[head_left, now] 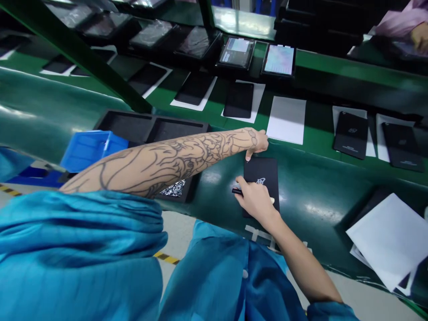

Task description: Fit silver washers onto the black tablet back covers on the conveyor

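The right hand's (256, 196) fingers are clamped on a dark, slim tool (237, 191) over the black tablet (262, 167), which lies back up on the green worktop (310, 187) in front of the person. A pale tip (272, 200) shows on the hand's other side; whether it belongs to the tool, I cannot tell. The left hand (258, 140) has its fingers curled and its thumb lowered at the tablet's far left corner; whether they grip anything, I cannot tell.

Right of the tablet, bare worktop runs to a loose stack of white sheets (391, 240). On the left, a black tray (179, 129) and a blue bin (88, 151) crowd the space under the left forearm. Beyond the worktop's far edge lies a blank white sheet (286, 119), with tablets on sheets either side.

The tablet's back bears a pale emblem, partly covered; two tablets (351, 134) farther right carry emblems and print too small to read.

The left arm stretches across from the lower left, while the right forearm rises from the lower right, palm down.
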A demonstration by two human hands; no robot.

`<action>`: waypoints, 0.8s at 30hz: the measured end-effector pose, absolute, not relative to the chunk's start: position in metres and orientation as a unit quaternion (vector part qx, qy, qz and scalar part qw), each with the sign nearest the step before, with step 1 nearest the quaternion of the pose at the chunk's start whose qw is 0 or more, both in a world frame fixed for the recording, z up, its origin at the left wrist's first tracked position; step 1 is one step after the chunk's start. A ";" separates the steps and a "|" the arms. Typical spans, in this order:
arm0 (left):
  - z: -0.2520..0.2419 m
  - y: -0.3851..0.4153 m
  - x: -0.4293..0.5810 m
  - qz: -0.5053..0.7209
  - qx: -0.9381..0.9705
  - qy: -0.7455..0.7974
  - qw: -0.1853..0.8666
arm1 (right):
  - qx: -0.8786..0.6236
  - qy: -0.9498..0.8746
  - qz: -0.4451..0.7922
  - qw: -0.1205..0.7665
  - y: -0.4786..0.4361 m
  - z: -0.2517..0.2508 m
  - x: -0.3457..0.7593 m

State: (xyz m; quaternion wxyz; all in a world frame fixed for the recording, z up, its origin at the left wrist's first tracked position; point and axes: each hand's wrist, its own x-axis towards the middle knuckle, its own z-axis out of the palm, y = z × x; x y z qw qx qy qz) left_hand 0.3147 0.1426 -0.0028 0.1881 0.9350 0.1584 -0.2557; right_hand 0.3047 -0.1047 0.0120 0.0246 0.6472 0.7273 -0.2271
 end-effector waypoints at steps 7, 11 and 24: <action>0.006 0.146 0.271 -0.227 0.929 0.095 0.277 | 0.648 0.721 -0.244 0.027 -0.105 0.014 0.305; 0.007 0.134 0.212 -0.095 0.910 0.176 0.364 | 0.643 0.725 -0.247 0.026 -0.105 0.014 0.305; -0.019 0.141 0.233 -0.127 0.856 0.343 0.367 | 0.644 0.725 -0.242 0.027 -0.105 0.017 0.308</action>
